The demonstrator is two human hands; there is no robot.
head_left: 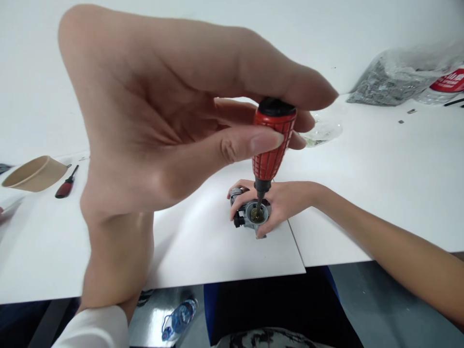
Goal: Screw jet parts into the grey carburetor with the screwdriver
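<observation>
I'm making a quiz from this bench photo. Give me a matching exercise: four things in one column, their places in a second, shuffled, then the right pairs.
Things:
1. red screwdriver
2. small metal part
3. tan paper cup
4. plastic bag of small grey parts

Places:
A. far right of the white table
B. lying on its side at the far left
C. gripped upright in the left hand
D. held on the table by the right hand

Pairs: 1-C, 2-D, 3-B, 4-A

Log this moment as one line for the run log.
left hand: grips red screwdriver, tip down in metal part | right hand: holds metal part on white table | second screwdriver, paper bowl lie left
</observation>
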